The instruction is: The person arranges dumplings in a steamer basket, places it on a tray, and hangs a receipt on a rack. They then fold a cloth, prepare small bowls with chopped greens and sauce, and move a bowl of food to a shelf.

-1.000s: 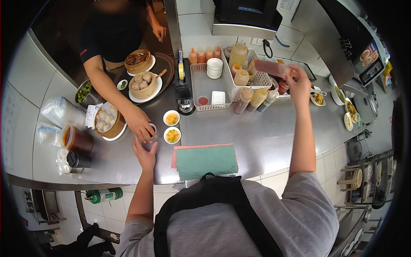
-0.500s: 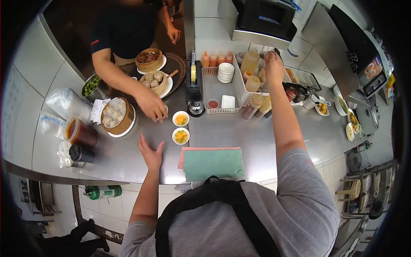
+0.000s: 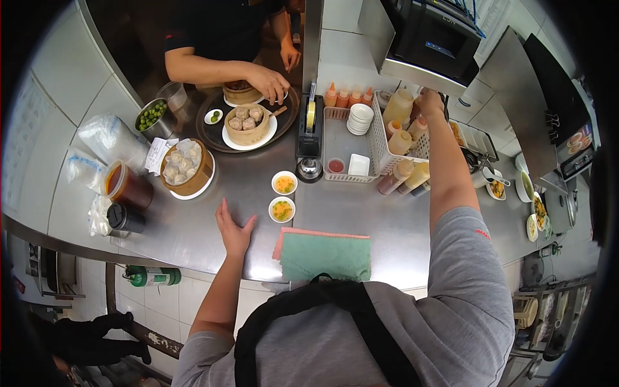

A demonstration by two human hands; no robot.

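My left hand (image 3: 233, 229) rests on the steel counter with its fingers spread, holding nothing. To its right stand two small white bowls of orange soup with green bits, the far bowl (image 3: 284, 183) and the near bowl (image 3: 282, 209). My right hand (image 3: 431, 104) reaches to the back, behind the squeeze bottles (image 3: 398, 106) in a white plastic basket (image 3: 394, 164). Its fingers are curled, and what they grip is hidden. A folded green cloth (image 3: 325, 255) lies in front of me over a pink one.
A co-worker's hand (image 3: 269, 84) is over the round brown tray (image 3: 209, 143), which carries bamboo steamers, including one of dumplings (image 3: 248, 128). Another steamer (image 3: 187, 169) stands on the left. A tape dispenser (image 3: 310, 132), a bell (image 3: 309, 169) and a printer (image 3: 433, 42) are around the middle.
The co-worker's hand has moved from the counter by the bowls back over the tray. My right hand stays at the back beside the bottles; my left remains spread. The view has shifted slightly.
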